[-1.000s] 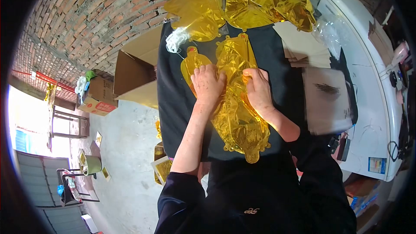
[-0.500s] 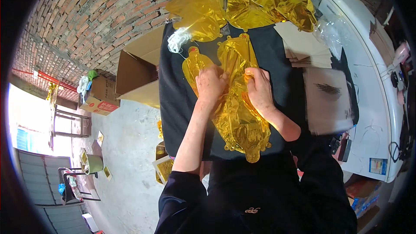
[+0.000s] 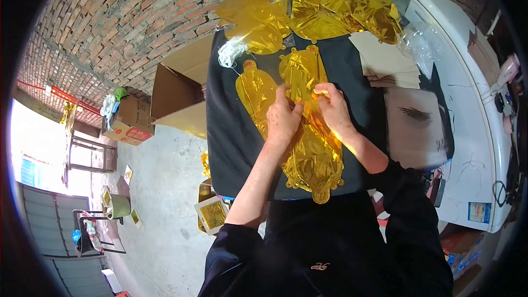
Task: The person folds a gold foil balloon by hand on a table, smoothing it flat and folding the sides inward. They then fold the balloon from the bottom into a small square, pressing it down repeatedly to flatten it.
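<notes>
A shiny gold foil balloon [image 3: 316, 157], flat and folded lengthwise, lies on the black-covered table [image 3: 236, 159] in front of me. My left hand [image 3: 283, 121] rests over its left side, index finger stretched out and thumb apart. On the opposite edge, the bent fingers of my right hand [image 3: 334, 113] pinch the foil near its upper part. The foil between my hands is creased. A second gold foil balloon [image 3: 256, 91] lies just left of it, partly hidden by my left hand. Both have a small reddish mark at the top end.
More gold foil balloons [image 3: 256, 19] are piled at the table's back, beside a white string bundle [image 3: 232, 52]. Cardboard sheets [image 3: 382, 58] and a clear plastic bag [image 3: 426, 47] lie right, near a white appliance [image 3: 467, 148]. An open cardboard box [image 3: 176, 91] stands left.
My left hand has shifted right and slightly down, its index finger now extended. My right hand stays at the foil's right edge, fingers somewhat less curled. The view has shifted slightly.
</notes>
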{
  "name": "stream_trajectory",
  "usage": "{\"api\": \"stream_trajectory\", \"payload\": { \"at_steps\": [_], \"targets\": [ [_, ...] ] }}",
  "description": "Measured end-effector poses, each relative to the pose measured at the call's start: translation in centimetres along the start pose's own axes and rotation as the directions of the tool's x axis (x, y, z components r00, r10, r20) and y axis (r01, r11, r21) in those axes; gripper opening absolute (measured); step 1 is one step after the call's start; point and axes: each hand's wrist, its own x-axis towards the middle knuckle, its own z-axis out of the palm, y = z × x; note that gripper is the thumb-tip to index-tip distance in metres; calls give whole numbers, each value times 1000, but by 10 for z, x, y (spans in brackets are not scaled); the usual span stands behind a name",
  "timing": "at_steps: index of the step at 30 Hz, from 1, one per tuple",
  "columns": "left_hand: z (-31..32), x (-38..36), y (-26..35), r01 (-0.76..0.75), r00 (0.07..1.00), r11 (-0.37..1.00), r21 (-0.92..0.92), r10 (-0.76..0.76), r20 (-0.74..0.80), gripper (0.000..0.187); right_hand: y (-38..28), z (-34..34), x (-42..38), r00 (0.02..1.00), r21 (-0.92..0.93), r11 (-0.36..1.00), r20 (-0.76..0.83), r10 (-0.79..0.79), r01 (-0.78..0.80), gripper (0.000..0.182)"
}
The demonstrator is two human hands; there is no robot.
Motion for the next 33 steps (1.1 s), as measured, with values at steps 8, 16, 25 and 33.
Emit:
{"api": "stream_trajectory", "payload": {
  "at_steps": [8, 16, 25, 33],
  "targets": [
    [12, -6, -3, -50, 996, 995, -81, 44, -82, 48, 0, -17, 31, 995, 71, 992, -26, -101, 103, 22],
    [14, -9, 0, -116, 991, 985, -128, 106, -86, 47, -7, -22, 99, 982, -156, 982, 168, -84, 111, 33],
    [15, -12, -1, -147, 988, 976, -161, 139, -61, 48, -6, 2, 152, 889, -250, 967, 428, 160, -53, 67],
    [19, -14, -2, -85, 996, 974, -212, 76, -52, 52, 2, 2, 165, 825, -75, 979, 529, 200, -189, 60]
  ]
}}
